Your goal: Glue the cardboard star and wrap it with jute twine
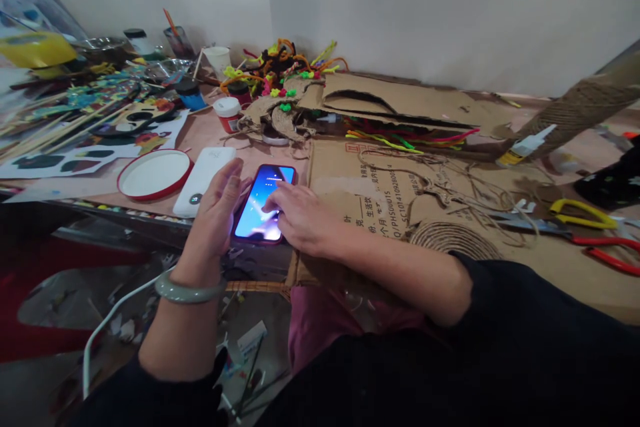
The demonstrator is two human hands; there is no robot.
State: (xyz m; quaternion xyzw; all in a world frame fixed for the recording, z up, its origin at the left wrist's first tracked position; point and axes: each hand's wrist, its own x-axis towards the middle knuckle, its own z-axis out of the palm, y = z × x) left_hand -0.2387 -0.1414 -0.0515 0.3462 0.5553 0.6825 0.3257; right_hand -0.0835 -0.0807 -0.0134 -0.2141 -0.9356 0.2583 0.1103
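A smartphone (260,197) with a lit blue screen lies at the table's near edge. My left hand (216,213) rests against the phone's left side, fingers stretched and held together, steadying it. My right hand (300,217) lies over the phone's right side with a fingertip touching the screen. A pale green bangle (187,290) is on my left wrist. A white power bank (203,180) lies just left of the phone.
A red-rimmed white lid (154,175) sits left of the power bank. Flat cardboard (380,180) with twine coils, pipe cleaners (280,70), paint jars (227,113), a glue bottle (525,147) and yellow and red scissors (595,233) fill the table. A white cable (107,327) hangs below.
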